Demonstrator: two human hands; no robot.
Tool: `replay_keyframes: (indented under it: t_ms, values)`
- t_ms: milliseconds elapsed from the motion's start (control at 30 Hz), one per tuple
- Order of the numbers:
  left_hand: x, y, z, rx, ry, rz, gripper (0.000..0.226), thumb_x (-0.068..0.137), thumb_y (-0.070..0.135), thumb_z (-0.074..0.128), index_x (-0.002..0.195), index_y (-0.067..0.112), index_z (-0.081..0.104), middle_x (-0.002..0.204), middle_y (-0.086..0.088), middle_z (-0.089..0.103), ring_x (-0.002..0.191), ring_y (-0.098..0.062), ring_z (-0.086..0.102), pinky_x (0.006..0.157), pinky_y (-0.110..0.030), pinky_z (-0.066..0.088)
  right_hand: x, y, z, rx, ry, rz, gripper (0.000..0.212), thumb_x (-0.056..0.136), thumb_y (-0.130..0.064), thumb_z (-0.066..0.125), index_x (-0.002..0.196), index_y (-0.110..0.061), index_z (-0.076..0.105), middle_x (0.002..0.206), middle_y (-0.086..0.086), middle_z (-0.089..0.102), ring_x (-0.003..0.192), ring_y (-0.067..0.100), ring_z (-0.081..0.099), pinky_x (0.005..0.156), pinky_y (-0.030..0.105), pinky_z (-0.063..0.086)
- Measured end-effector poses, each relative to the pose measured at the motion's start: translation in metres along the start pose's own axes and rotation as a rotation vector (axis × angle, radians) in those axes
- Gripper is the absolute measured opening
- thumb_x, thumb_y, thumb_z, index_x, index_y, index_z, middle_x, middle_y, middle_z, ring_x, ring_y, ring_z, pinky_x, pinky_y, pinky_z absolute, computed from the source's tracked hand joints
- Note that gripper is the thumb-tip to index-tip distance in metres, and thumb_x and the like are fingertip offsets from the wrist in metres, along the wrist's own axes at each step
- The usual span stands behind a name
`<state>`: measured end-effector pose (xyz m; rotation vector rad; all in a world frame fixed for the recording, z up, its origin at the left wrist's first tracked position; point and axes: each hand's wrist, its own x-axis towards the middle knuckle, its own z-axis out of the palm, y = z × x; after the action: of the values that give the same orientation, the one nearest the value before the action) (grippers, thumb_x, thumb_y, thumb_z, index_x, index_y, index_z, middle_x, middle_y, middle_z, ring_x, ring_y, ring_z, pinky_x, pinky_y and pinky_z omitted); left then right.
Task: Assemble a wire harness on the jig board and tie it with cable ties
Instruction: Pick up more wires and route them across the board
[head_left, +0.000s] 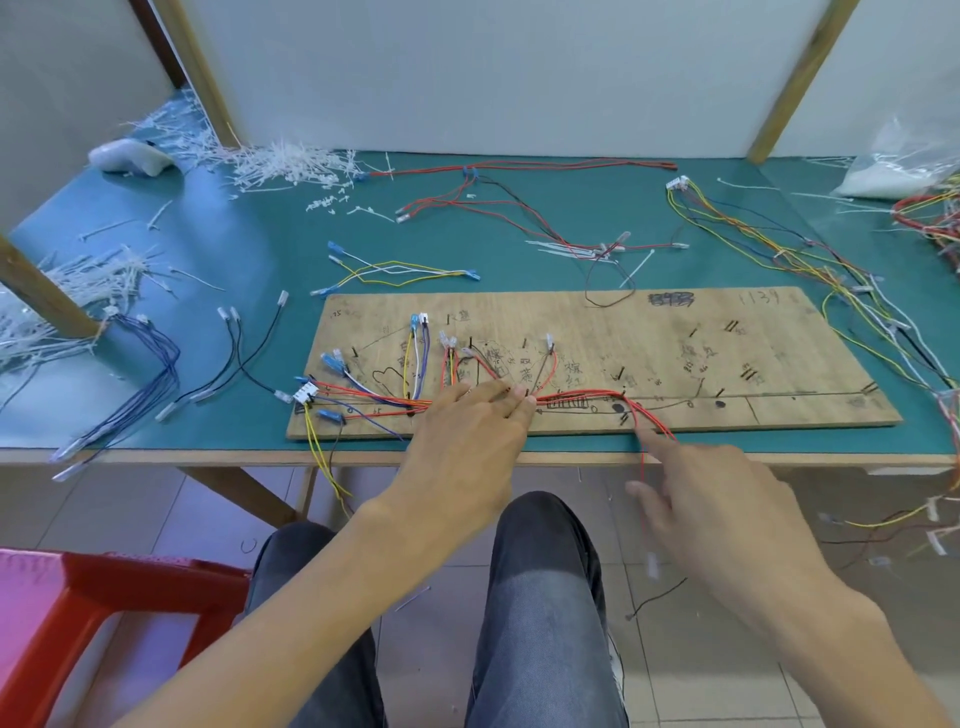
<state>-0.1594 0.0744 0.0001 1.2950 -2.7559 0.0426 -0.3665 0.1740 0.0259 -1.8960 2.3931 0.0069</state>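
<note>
A wooden jig board (675, 358) with nails and pen marks lies on the green table. Red, yellow, blue and white wires (384, 397) with connectors are routed over its left half. My left hand (467, 436) lies flat with straight fingers pressing the wire bundle near the board's front edge. Red wires (587, 396) run right from those fingers, bend round a nail and drop over the table edge. My right hand (711, 499) is below the edge, blurred, forefinger stretched to the hanging red wires (655, 423); the wires pass under the fingers.
Loose wire sets (395, 270) lie behind the board, a long multicolour harness (810, 249) runs along the right. Heaps of white cable ties (280, 166) sit at the back left, a few ties (571, 249) near the board. A red stool (93, 613) stands lower left.
</note>
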Motion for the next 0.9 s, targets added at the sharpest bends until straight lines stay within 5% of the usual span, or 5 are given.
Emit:
replay_keyframes:
  t_ms: [133, 333, 700, 800, 900]
  values:
    - [0.002, 0.002, -0.002, 0.013, -0.002, 0.009, 0.068, 0.090, 0.017, 0.062, 0.155, 0.016, 0.045, 0.159, 0.001, 0.049, 0.149, -0.017, 0.038, 0.119, -0.038, 0.030, 0.007, -0.002, -0.010, 0.001, 0.198, 0.015, 0.030, 0.099, -0.053, 0.055, 0.098, -0.033, 0.077, 0.080, -0.009, 0.048, 0.101, 0.021, 0.053, 0.055, 0.033, 0.032]
    - [-0.004, 0.010, -0.002, 0.063, -0.017, -0.020, 0.072, 0.087, 0.017, 0.067, 0.155, 0.011, 0.043, 0.157, -0.004, 0.049, 0.149, -0.020, 0.038, 0.121, -0.045, 0.025, 0.043, -0.023, 0.004, 0.136, 0.197, -0.056, 0.033, 0.106, -0.029, 0.054, 0.124, -0.007, 0.071, 0.124, 0.010, 0.057, 0.119, 0.030, 0.048, 0.098, 0.045, 0.047]
    - [-0.030, 0.032, 0.012, -0.027, 0.051, -0.156, 0.094, 0.086, 0.019, 0.069, 0.164, 0.011, 0.016, 0.172, -0.005, 0.020, 0.161, -0.026, 0.000, 0.129, -0.051, 0.000, 0.018, -0.028, 0.036, 0.211, 0.441, -0.054, 0.041, 0.096, -0.024, 0.071, 0.130, -0.002, 0.065, 0.125, 0.023, 0.055, 0.116, 0.044, 0.041, 0.098, 0.056, 0.043]
    - [-0.032, 0.028, 0.012, -0.086, 0.057, -0.128, 0.097, 0.087, 0.013, 0.066, 0.165, 0.011, 0.010, 0.173, -0.007, 0.014, 0.160, -0.027, -0.002, 0.129, -0.049, 0.004, -0.007, -0.044, 0.039, 0.444, 0.573, -0.082, 0.013, 0.097, -0.022, 0.067, 0.109, -0.017, 0.064, 0.108, 0.003, 0.055, 0.104, 0.029, 0.050, 0.088, 0.039, 0.043]
    - [-0.035, 0.022, 0.008, -0.154, 0.093, -0.074, 0.096, 0.089, 0.008, 0.064, 0.166, 0.014, 0.006, 0.174, -0.007, 0.007, 0.160, -0.025, 0.000, 0.129, -0.041, 0.005, -0.029, -0.070, 0.055, 0.677, 0.301, -0.055, 0.015, 0.090, -0.021, 0.069, 0.086, -0.030, 0.058, 0.073, -0.015, 0.065, 0.069, 0.010, 0.063, 0.068, 0.038, 0.053]
